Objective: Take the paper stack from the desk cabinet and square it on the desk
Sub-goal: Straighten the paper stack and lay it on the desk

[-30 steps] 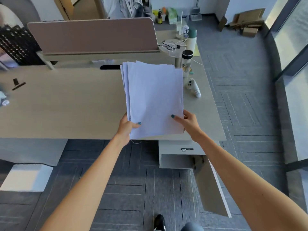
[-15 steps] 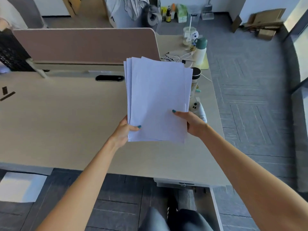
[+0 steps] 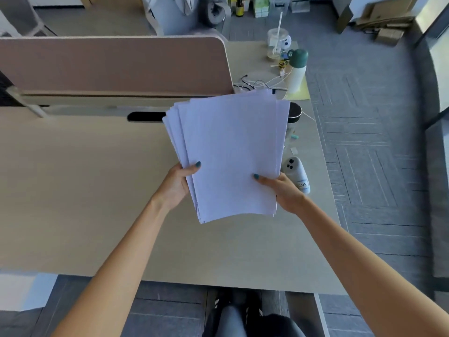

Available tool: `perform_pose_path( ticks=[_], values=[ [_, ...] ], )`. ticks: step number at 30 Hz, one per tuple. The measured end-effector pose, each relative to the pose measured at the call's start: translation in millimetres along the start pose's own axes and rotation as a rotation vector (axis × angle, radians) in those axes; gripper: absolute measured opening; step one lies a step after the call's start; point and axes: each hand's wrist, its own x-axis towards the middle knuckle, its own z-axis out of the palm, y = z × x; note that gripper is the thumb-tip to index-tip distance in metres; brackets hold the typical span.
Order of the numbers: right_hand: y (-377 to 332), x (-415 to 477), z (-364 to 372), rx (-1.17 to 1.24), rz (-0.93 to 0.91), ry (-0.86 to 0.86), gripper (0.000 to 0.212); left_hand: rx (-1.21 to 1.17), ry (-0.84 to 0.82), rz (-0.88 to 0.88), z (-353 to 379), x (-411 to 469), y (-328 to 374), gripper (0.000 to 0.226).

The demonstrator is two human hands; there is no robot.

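Head view. Paper stack (image 3: 230,154): white sheets, unsquared, the lower ones fanned out past the left and top edges of the top sheet; near edge bowed slightly; held above the desk (image 3: 85,190), right of centre. Left hand (image 3: 178,184): closed on the stack's left edge near the lower corner, thumb on top, fingers underneath. Right hand (image 3: 281,190): closed on the lower right edge, thumb lying across the top sheet. Desk surface: pale wood, bare across the whole left and near portion; front edge runs below the forearms. Back edge: a brown partition panel (image 3: 109,64) with a dark cable slot (image 3: 145,116) just left of the stack's far corner. Right of the stack: a white phone (image 3: 297,175) just beside the right hand, a black-lidded container (image 3: 295,114) partly hidden by the sheets, and farther back a white bottle with green cap (image 3: 297,71), loose cables (image 3: 257,82) and a clear jar (image 3: 277,43). Beyond the desk's right edge, grey carpet floor (image 3: 376,142).
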Motion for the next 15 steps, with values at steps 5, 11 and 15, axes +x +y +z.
perform_pose_path(
  ticks=[5, 11, 15],
  values=[
    [8, 4, 10, -0.053, -0.029, 0.139, 0.021, 0.071, 0.033, 0.079, -2, 7, 14, 0.047],
    [17, 8, 20, -0.226, -0.107, 0.271, 0.011, 0.079, 0.050, 0.119, -4, 7, 4, 0.046],
    [27, 7, 17, -0.265, -0.089, 0.294, 0.008, 0.110, 0.035, 0.104, -6, 5, -4, 0.048]
  ],
)
